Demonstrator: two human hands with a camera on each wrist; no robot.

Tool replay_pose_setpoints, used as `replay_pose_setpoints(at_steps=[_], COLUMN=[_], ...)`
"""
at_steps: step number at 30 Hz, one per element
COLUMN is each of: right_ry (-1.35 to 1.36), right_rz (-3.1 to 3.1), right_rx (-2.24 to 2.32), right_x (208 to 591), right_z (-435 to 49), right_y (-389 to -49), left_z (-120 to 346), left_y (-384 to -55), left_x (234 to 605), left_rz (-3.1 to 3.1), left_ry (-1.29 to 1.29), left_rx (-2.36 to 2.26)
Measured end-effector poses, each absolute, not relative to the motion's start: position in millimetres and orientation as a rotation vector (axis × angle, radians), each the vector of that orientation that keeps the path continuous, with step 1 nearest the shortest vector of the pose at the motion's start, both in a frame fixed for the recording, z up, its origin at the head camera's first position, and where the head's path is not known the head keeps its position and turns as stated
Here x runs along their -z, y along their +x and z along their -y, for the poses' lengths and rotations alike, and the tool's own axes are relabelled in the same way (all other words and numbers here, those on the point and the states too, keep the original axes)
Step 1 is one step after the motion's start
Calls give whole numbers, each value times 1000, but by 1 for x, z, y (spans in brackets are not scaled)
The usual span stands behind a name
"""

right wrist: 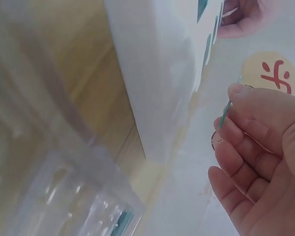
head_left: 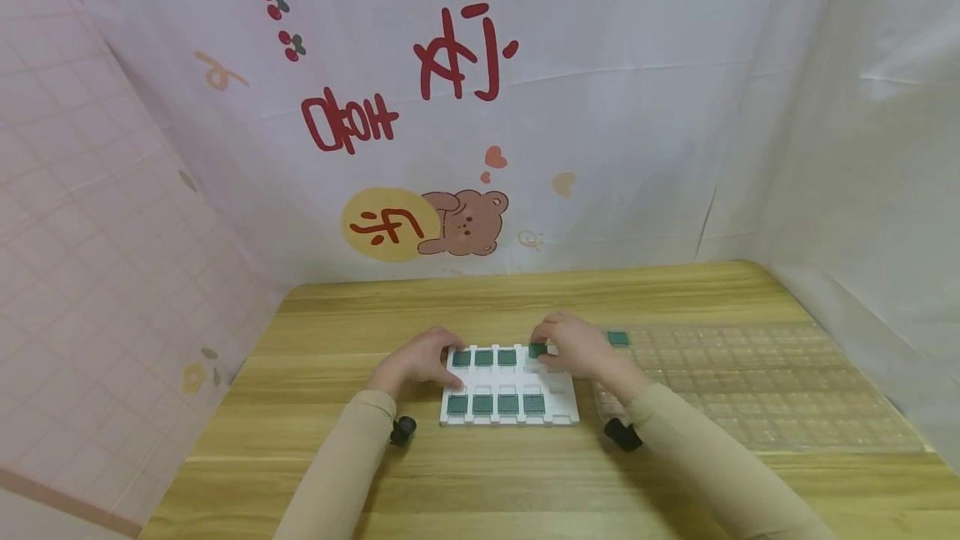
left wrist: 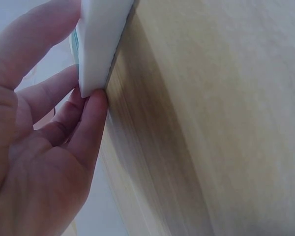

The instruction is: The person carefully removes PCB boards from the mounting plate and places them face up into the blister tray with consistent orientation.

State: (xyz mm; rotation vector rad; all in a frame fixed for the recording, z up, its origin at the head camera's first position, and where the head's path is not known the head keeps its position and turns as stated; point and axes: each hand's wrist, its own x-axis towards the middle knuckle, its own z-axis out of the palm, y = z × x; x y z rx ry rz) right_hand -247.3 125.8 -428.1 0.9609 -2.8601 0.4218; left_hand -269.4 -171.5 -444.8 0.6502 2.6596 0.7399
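A white foam tray [head_left: 495, 375] lies on the table with small green circuit boards [head_left: 482, 404] seated in slots along its two rows. My left hand [head_left: 423, 357] grips the tray's left end, thumb and fingers spread along it; in the left wrist view, fingertips [left wrist: 96, 101] touch the tray's edge. Over the far row, toward the right, my right hand [head_left: 581, 346] pinches one green circuit board [head_left: 537, 350] between thumb and fingers. Seen edge-on in the right wrist view, this thin board [right wrist: 227, 110] is held apart from the tray.
A clear plastic compartment tray [head_left: 750, 373] covers the table's right side, with a green board [head_left: 618, 338] in its far left corner. Black wrist devices [head_left: 402, 431] sit at both wrists. A printed white curtain [head_left: 615, 148] hangs behind the wooden table [head_left: 480, 482].
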Motion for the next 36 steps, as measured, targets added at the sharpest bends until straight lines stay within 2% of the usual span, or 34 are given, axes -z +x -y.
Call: replay_pose_setpoints(at_steps=[10, 24, 36], right_ry=[946, 942, 875], right_rz=[2825, 2730, 2757], right_rx=[-511, -702, -582], right_x=[425, 413, 398], right_z=[-148, -207, -247], right_y=[-242, -239, -243], left_z=[172, 172, 172], left_y=[-270, -270, -271], left_x=[446, 444, 444], left_rz=[-2661, -2653, -2651], left_ry=[655, 661, 665], left_rx=[-729, -736, -727])
